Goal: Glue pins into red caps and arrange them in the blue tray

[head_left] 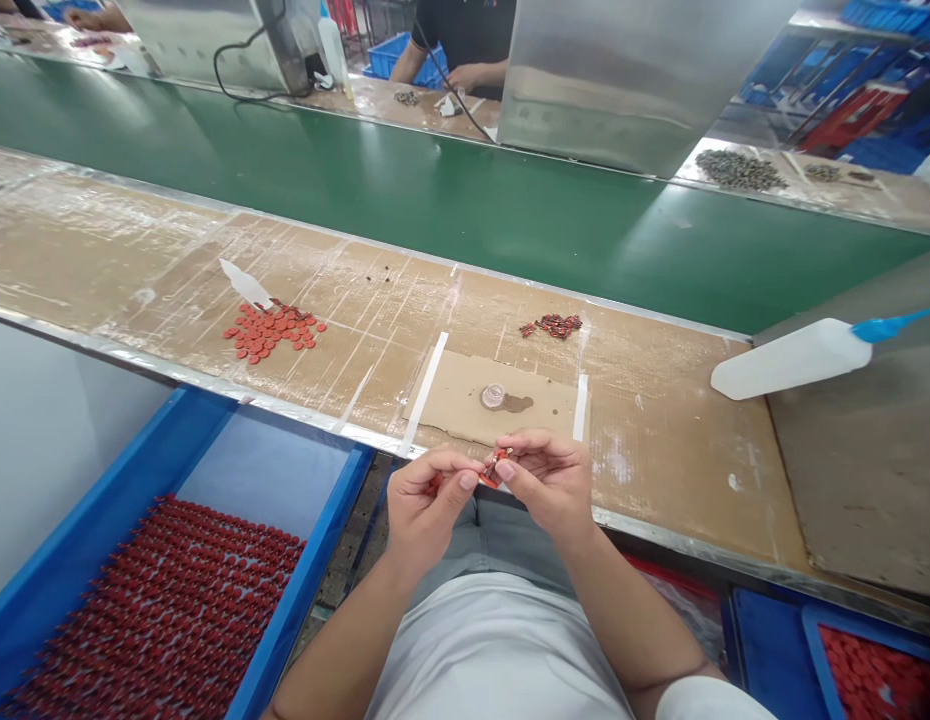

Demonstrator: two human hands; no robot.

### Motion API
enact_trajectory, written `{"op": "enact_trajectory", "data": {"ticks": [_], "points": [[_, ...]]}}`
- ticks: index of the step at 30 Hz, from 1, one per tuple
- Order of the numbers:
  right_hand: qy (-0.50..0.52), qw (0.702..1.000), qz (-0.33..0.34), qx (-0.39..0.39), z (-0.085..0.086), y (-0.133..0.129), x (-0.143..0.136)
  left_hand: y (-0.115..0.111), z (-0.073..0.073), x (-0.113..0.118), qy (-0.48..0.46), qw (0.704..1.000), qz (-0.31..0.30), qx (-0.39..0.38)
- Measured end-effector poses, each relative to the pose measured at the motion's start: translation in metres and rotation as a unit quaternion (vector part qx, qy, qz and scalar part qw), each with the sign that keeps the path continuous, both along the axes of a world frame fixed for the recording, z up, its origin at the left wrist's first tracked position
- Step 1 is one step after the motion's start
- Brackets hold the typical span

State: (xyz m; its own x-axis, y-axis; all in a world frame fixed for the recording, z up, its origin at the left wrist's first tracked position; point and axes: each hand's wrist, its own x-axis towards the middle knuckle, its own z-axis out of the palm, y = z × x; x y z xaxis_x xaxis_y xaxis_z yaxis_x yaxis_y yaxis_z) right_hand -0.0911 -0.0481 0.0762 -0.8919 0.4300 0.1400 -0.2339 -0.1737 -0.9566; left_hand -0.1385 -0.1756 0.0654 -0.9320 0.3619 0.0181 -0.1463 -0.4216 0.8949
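My left hand point(427, 500) pinches a small red disc point(490, 481) between thumb and fingertips. More red shows behind its curled fingers, too hidden to make out. Touching the disc from the other side, my right hand point(549, 485) pinches a small red-and-dark piece point(502, 456). Both hands meet just in front of the bench edge. Beyond them, on a taped cardboard sheet point(465, 385), stands a small clear cup point(493, 396) beside a dark wet stain. Farther back lies a small pile of red-and-dark pieces point(553, 326).
Left on the bench, red discs point(274, 332) lie by a white pointed strip point(244, 283). A white squeeze bottle point(795, 358) leans at right. A blue tray point(337, 500) below holds rows of red pieces; a blue bin point(814, 640) holds red parts. A green belt point(405, 180) runs behind.
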Motion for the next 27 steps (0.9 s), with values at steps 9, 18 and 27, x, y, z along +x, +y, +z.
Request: {"op": "enact_trajectory", "data": {"ticks": [9, 18, 27], "points": [[0.052, 0.998, 0.010, 0.026, -0.002, 0.000, 0.004, 0.003, 0.001, -0.007, -0.087, 0.992, -0.017, 0.088], [0.065, 0.955, -0.089, 0.277, -0.016, 0.039, 0.018, -0.003, -0.011, -0.018, -0.219, 0.969, -0.028, 0.106], [-0.206, 0.803, -0.296, 0.475, -0.052, 0.175, 0.047, -0.004, -0.022, -0.026, -0.351, 0.918, -0.090, 0.159]]}}
